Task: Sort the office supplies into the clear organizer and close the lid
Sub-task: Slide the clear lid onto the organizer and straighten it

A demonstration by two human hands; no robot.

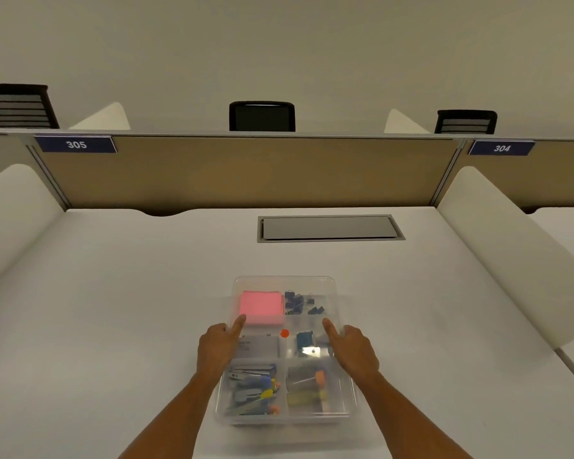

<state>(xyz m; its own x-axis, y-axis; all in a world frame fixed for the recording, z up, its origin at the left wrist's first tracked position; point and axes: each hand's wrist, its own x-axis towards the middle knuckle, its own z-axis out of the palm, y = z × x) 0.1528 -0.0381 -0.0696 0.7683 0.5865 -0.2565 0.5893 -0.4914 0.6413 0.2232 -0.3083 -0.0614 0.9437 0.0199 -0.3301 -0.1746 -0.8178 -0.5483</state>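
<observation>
White cubicle desk [113,309] carries the clear organizer [340,410] near its front edge, compartments filled. Left hand [217,349] and right hand [353,349] grip its long sides, thumbs pressing the lid, probably snapping it shut.

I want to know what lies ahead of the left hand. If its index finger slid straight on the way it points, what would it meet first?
The left hand points up and right, fingertip at the near corner of the pink sticky notes. Sliding on, it would pass over that pad, likely on the clear organizer lid; depth is unclear.
</observation>
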